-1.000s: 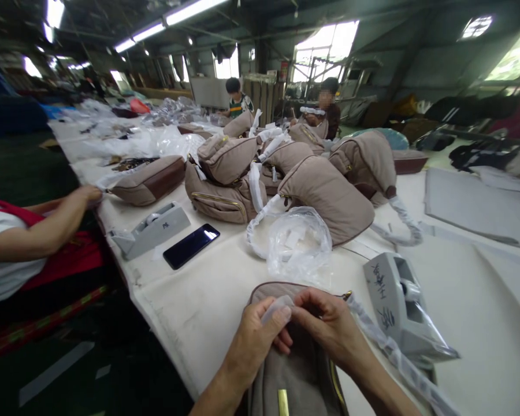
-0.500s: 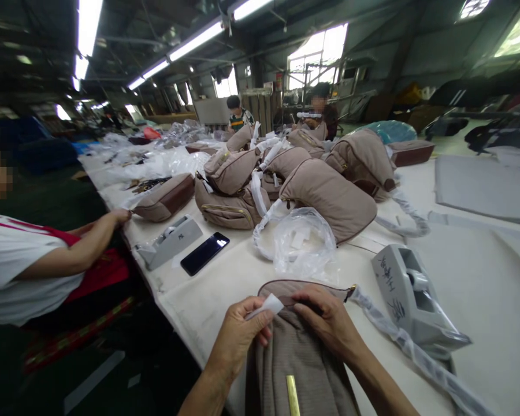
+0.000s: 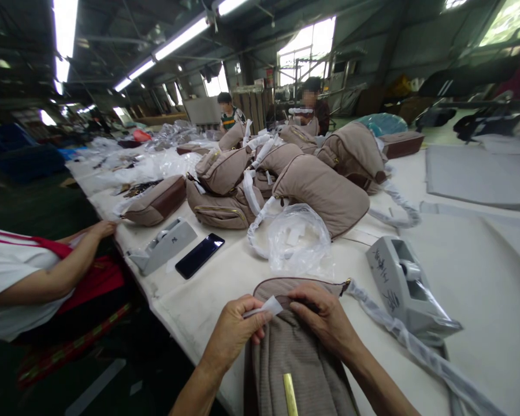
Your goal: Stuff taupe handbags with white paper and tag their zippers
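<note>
A taupe fabric bag (image 3: 292, 341) with dark piping and a gold metal strip lies at the table's near edge. Its strap (image 3: 398, 332), wrapped in white material, runs off to the right from a gold fitting. My left hand (image 3: 238, 323) pinches a small piece of white paper (image 3: 269, 307) over the bag's upper left side. On the bag's top part, my right hand (image 3: 323, 315) has thumb and fingertips closed together on the fabric near the rim. Exactly what those fingertips grip is partly hidden.
Two grey tape dispensers (image 3: 409, 289) (image 3: 162, 245) flank the work spot, with a black phone (image 3: 200, 255) by the left one. Crumpled clear plastic (image 3: 301, 240) and a heap of taupe bags (image 3: 320, 193) lie beyond. A co-worker's arm (image 3: 80, 260) reaches the table's left edge.
My view has shifted slightly, so the scene sits a little further left. Both hands keep nearly the same pose on the paper and bag. The co-worker's hand has come away from the bag at left.
</note>
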The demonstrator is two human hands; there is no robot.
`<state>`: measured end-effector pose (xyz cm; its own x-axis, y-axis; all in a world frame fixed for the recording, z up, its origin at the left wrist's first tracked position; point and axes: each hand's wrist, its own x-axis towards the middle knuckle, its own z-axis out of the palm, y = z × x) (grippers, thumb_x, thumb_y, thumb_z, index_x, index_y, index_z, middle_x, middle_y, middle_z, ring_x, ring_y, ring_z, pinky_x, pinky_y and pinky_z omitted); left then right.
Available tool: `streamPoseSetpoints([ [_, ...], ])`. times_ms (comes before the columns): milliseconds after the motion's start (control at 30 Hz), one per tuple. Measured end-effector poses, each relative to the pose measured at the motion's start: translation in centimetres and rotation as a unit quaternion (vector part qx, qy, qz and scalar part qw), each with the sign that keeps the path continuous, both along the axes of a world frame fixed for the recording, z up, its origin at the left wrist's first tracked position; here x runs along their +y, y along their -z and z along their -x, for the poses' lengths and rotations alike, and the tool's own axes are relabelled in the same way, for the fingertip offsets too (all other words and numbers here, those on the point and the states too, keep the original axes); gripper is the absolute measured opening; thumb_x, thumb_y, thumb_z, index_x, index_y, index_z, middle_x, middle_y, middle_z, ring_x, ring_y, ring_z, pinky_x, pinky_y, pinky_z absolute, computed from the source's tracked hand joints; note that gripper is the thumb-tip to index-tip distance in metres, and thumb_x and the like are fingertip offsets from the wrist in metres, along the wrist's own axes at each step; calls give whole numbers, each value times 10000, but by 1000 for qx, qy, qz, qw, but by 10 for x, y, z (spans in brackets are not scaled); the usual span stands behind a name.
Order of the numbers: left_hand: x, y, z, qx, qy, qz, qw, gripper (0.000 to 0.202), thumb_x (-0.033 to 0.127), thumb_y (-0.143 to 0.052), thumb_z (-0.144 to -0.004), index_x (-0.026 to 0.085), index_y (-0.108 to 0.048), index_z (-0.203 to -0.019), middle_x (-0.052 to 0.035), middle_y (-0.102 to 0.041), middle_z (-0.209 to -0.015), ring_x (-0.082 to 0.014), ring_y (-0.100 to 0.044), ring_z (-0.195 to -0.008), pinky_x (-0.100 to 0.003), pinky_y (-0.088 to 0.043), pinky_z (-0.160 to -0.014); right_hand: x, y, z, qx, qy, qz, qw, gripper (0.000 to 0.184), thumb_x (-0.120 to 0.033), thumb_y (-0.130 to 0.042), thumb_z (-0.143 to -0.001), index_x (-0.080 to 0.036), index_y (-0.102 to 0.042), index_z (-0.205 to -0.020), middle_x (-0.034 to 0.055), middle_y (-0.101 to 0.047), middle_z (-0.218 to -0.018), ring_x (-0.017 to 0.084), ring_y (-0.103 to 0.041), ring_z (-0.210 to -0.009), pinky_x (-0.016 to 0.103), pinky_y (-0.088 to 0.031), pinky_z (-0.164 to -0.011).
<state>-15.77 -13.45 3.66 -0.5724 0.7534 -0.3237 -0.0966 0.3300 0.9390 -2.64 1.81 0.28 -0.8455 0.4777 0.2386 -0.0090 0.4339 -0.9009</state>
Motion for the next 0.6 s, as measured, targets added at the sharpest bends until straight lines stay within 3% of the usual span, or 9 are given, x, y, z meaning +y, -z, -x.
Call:
streamPoseSetpoints([
  [267,13,-2,0,18,22,22,999,315,420,-638,-732,113,-647,-802,21,-548,-473,-90,-487,-398,-177,-373,-393,-6,-3,1,-2,-13,-37,999,129,-240,-585,-843,-232,-686,-923,41,-576,-884,179,-561,-836,295,-445,-734],
  [467,27,-11,1,57,51,67,995,262,386,-605,-728,133,-642,-785,26,-534,-480,-96,-492,-410,-173,-359,-397,-4,-1,-4,16,12,88,996,315,-211,-472,-861,-196,-497,-1174,40,-633,-974,173,-594,-919,334,-444,-866],
  [600,35,-13,-7,128,75,58,987,243,368,-571,-775,147,-673,-785,24,-529,-499,-106,-513,-451,-179,-370,-425,0,-3,0,-4,26,71,997,350,-290,-463,-875,-190,-526,-1204,78,-613,-1125,200,-580,-985,383,-432,-914],
])
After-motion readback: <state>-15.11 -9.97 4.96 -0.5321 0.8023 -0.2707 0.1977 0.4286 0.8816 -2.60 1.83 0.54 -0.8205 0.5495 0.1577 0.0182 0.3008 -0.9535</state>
